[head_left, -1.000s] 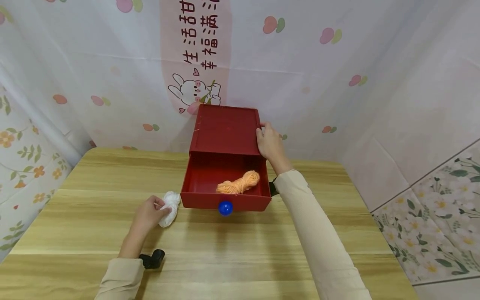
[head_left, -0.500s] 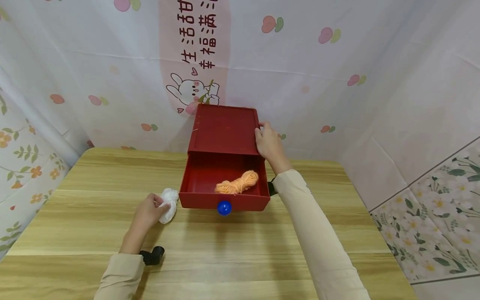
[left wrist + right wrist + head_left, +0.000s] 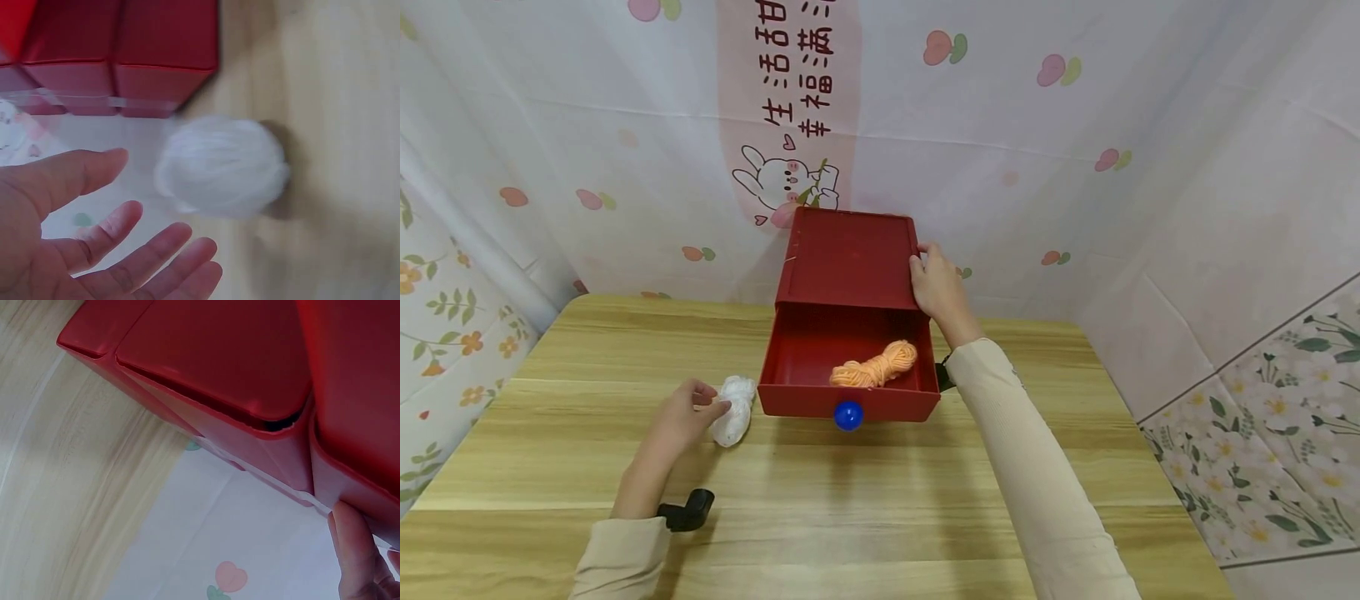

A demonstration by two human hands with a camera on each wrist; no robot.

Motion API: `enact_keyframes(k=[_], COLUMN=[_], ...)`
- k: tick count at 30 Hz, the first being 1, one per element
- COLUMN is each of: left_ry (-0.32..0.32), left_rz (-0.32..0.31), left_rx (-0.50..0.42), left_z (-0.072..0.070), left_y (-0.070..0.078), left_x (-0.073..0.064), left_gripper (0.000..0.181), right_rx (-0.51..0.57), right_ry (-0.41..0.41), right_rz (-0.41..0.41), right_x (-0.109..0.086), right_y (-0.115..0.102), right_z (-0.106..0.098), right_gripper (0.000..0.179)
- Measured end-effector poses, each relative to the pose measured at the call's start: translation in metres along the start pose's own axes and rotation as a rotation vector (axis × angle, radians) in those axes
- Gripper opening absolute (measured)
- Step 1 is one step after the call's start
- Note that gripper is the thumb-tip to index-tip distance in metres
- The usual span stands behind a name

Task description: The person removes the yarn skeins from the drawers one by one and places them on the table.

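A small white hank of yarn [image 3: 733,410] lies on the table, just left of a red box's pulled-out drawer. My left hand [image 3: 683,419] is beside the yarn, and in the left wrist view its spread fingers [image 3: 169,236] are apart from the white yarn [image 3: 222,167]. The red box [image 3: 850,258] stands near the back wall, its drawer [image 3: 805,402] facing me with a round blue knob [image 3: 848,416]. Inside the drawer lies an orange hank of yarn [image 3: 876,365]. My right hand [image 3: 940,287] rests against the box's upper right side, a straight finger [image 3: 354,534] touching its edge.
The wood-grained table [image 3: 820,517] runs up to a printed white curtain [image 3: 1000,208] behind the box. A floral panel [image 3: 1285,433] borders the right. Each wrist wears a small black camera, the left one [image 3: 688,510] low over the table.
My left fingers, which held the white yarn, have let go of it and drawn back slightly left. The right hand stays against the box; the drawer has not moved.
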State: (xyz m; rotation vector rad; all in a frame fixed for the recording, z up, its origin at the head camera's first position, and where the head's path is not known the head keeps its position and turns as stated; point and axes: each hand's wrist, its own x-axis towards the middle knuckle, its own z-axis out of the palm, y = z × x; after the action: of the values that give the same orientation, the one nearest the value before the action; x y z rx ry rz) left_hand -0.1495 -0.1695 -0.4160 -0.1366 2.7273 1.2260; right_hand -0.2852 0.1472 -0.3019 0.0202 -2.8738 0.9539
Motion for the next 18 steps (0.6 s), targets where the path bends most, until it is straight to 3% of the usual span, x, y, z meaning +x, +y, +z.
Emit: enact_keyframes(k=[5,10,18], left_ry=[0.061,0.159,0.272], left_rz=[0.061,0.166,0.333], left_rx=[0.007,-0.005,-0.022], left_z=[-0.016,-0.029,-0.033], left_y=[0.022,0.051,0.106], left_x=[-0.010,-0.021,-0.044], left_gripper=[0.037,0.037,0.021], right_rx=[-0.001,-0.001,0.010], right_ry=[-0.009,-0.013,-0.025], right_rz=[0.004,0.007,0.016], right_x=[0.000,0.000,0.001], right_y=[-0.001,-0.001,0.000], right_z=[-0.001,-0.001,-0.001], right_gripper=[0.046,0.046,0.047])
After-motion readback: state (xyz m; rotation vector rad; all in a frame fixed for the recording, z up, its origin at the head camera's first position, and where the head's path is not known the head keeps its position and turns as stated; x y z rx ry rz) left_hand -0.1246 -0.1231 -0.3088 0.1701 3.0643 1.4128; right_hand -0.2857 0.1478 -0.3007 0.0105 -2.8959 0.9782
